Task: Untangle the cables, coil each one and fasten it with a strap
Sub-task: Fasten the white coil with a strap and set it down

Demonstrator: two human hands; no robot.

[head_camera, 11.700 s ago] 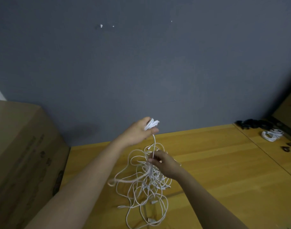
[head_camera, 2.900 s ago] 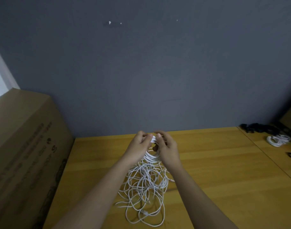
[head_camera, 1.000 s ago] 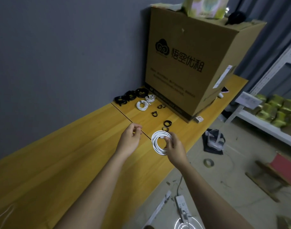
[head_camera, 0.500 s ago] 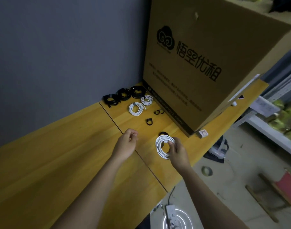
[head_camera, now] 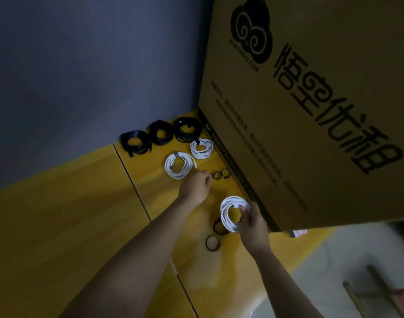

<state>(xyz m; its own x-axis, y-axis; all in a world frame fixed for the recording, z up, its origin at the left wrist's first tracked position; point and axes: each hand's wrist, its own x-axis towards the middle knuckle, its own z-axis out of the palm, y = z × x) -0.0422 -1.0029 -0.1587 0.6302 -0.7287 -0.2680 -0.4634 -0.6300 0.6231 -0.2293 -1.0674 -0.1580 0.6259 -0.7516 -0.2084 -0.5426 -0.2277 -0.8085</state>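
- the table (head_camera: 58,214) is wood with a smooth, faintly shiny yellow finish and a fine grain.
- the cardboard box (head_camera: 311,111) standing on the table is matt brown corrugated board with black print.
- the white cable coil (head_camera: 228,214), just beside the box's lower edge, looks like smooth plastic with a slight sheen.
- the two white coils (head_camera: 179,165) further along the box's edge have the same smooth plastic look.
- the black coils (head_camera: 159,134) at the box's far corner look matt, rubbery.
- the black straps (head_camera: 212,243) near the box are dull, material unclear.
- the wall (head_camera: 81,65) behind the box is matt grey paint.
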